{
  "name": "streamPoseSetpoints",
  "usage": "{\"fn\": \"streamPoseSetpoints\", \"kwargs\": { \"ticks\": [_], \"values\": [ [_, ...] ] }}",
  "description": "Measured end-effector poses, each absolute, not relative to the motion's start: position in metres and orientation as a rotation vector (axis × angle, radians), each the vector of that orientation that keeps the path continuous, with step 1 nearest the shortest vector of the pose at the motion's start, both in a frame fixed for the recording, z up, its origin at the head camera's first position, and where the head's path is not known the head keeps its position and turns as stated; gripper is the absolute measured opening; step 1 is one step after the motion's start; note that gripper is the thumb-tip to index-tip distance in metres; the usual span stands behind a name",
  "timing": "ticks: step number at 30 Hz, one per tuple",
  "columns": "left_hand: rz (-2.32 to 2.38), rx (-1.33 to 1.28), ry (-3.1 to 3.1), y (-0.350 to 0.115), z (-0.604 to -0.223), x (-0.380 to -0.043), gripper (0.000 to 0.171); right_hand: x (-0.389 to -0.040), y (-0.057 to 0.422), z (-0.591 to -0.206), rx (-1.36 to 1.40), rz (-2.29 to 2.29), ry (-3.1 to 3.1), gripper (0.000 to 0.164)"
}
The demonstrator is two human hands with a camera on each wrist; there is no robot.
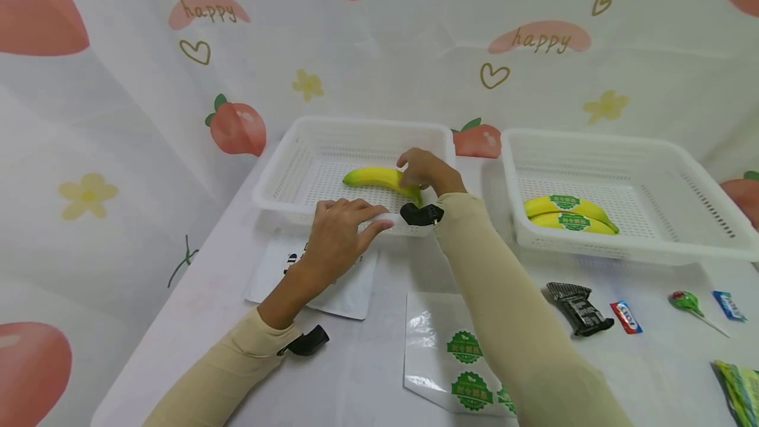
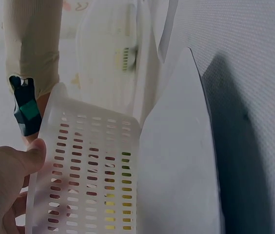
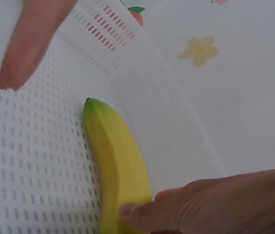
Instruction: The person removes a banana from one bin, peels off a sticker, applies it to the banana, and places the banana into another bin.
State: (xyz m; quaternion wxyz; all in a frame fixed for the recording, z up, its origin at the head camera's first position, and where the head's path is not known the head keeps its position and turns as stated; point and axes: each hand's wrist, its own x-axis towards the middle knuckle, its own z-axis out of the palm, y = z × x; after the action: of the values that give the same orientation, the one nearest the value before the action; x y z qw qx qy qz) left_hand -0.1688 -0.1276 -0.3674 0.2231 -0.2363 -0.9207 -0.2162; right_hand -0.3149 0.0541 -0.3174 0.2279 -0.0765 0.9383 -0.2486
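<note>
My left hand (image 1: 338, 236) grips the front rim of the left white plastic basket (image 1: 279, 176). In the left wrist view its thumb (image 2: 36, 156) lies on the rim of the slotted wall. A yellow banana (image 1: 376, 178) with a green tip lies in that basket. My right hand (image 1: 431, 170) reaches in over the right end and holds the banana with curled fingers. In the right wrist view a fingertip (image 3: 127, 210) presses the banana's side; the grip's far side is hidden. Another digit (image 3: 28, 48) shows at the upper left, apart from the banana.
The right basket (image 1: 640, 252) holds two bananas (image 1: 569, 211) with green stickers. A sticker sheet (image 1: 433, 348) lies in front, and a white packet (image 1: 350, 295) lies under my left forearm. Wrapped sweets (image 1: 581, 312) and a lollipop (image 1: 684, 300) are at the right.
</note>
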Motion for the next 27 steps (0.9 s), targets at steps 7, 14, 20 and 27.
{"fn": "streamPoseSetpoints", "kwargs": {
  "ticks": [7,14,20,27],
  "values": [
    [-0.602,-0.656,-2.542,-0.127,-0.367,-0.169,0.031,-0.315,0.054,-0.318,-0.173,-0.702,2.522,0.057],
    [-0.592,-0.65,-2.559,-0.129,-0.367,-0.169,0.033,-0.315,0.064,-0.302,-0.37,-0.814,2.526,0.055],
    [-0.59,-0.657,-2.551,-0.129,-0.367,-0.169,0.033,-0.302,0.084,-0.275,-0.493,-0.97,2.509,0.053],
    [-0.608,-0.665,-2.521,-0.128,-0.368,-0.17,0.032,-0.273,0.119,-0.251,-0.627,-1.023,2.572,0.054]
  ]
}}
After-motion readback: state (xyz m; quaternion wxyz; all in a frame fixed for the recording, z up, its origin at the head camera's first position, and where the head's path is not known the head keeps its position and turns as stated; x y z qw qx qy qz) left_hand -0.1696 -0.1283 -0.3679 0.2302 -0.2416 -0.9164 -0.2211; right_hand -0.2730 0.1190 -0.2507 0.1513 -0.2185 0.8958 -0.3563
